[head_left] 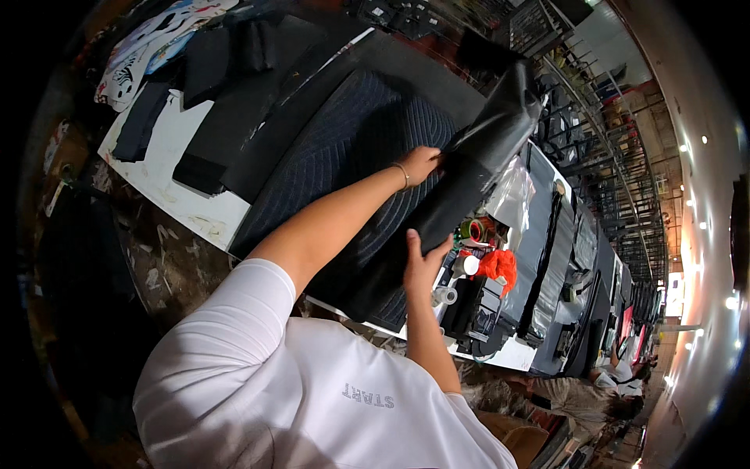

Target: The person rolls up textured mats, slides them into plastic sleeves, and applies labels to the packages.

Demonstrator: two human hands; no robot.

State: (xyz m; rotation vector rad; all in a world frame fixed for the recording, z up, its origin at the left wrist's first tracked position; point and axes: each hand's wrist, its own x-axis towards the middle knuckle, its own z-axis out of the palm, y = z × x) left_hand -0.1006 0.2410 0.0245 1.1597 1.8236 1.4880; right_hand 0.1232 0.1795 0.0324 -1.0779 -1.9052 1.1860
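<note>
A glossy black sheet (449, 187), smooth like leatherette, lies partly rolled or folded over a dark quilted fabric (336, 144) with curved stitched lines. My left hand (422, 164), a thin bracelet at its wrist, is closed on the black sheet's edge near the middle of the fabric. Nearer to me, my right hand (424, 264) rests against the sheet's right side, thumb and fingers spread apart. The sheet's far end rises off the table in a shiny fold.
Right of the sheet are an orange-red plastic bag (498, 268), a white cup (467, 266) and tape rolls (473, 229). Dark fabric pieces (211, 141) cover the white table (207, 211) at left. Metal racks (601, 156) stand beyond; another person (617, 379) is farther right.
</note>
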